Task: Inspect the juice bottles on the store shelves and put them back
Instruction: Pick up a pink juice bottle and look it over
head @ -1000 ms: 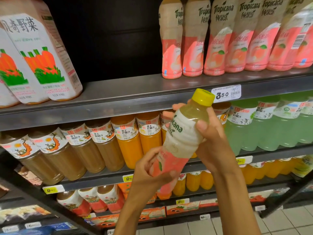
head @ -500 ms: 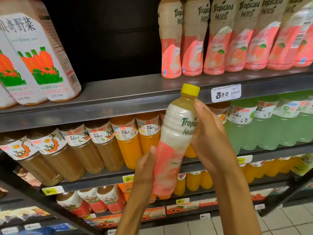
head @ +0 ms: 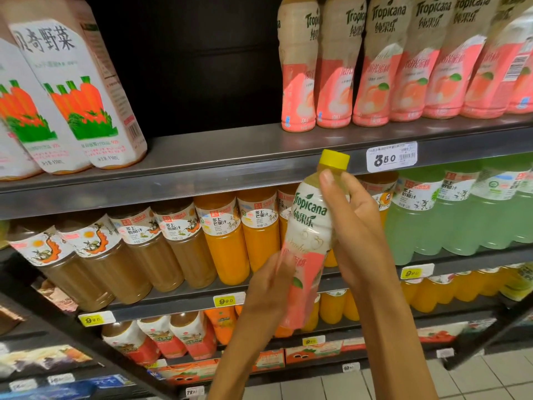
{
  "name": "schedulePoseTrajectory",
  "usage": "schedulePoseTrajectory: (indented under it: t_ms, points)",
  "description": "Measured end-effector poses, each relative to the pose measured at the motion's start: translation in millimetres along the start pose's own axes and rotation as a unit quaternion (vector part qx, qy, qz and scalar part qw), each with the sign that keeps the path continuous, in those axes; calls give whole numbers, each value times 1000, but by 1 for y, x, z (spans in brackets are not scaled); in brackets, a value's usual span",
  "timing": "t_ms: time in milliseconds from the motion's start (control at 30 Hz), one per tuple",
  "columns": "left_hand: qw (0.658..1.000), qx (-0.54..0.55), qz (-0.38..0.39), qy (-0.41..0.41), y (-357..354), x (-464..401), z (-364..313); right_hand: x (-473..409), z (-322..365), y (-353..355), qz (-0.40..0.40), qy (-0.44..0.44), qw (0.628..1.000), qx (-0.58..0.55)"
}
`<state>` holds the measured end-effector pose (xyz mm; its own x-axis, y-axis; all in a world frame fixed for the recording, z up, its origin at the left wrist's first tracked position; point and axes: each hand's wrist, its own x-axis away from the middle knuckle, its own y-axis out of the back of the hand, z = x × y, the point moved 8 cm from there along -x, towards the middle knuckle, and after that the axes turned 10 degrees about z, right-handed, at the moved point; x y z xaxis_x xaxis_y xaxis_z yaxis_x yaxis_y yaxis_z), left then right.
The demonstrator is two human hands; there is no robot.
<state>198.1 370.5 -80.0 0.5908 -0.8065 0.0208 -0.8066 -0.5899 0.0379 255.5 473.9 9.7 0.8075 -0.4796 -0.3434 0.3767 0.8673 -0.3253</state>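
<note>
The juice bottle (head: 307,241) is a slim plastic Tropicana bottle with a yellow cap at the top, pale yellowish juice showing at the neck, and a wrap label that is white above, with green lettering, and pink below. It sits in the centre of the frame, held in the air in front of the shelves, its cap level with the front edge of the upper shelf (head: 230,166) and just left of a white price tag (head: 391,156) reading 3.50.

The right hand (head: 354,223) grips the upper half of the bottle from the right side, thumb laid up along the front of the neck and fingers wrapped behind. The left hand (head: 269,293) holds the lower pink part from the left, its fingers curled round the label.

The bottle stands nearly upright, cap up, its long axis leaning slightly so the top tips toward the upper right of the frame and the base toward the lower left. The label's lettering faces the camera.

At the upper right of the frame a row of matching pink bottles (head: 403,67) stands on the upper shelf.
</note>
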Motion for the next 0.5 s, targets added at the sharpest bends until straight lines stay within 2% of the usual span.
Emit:
schedulePoseTrajectory:
  t_ms: [167, 367, 433, 500]
  points:
    - [997, 54, 8, -50, -6, 3, -8, -1, -5, 6, 12, -33, 999, -26]
    - [991, 102, 88, 1, -15, 13, 0, -9, -6, 1, 63, -40, 994, -75]
    - [991, 100, 88, 16, -15, 13, 4, -9, -5, 0, 67, -35, 995, -71]
    - [997, 60, 51, 8, -9, 5, 3, -7, -1, 0, 47, -25, 998, -35]
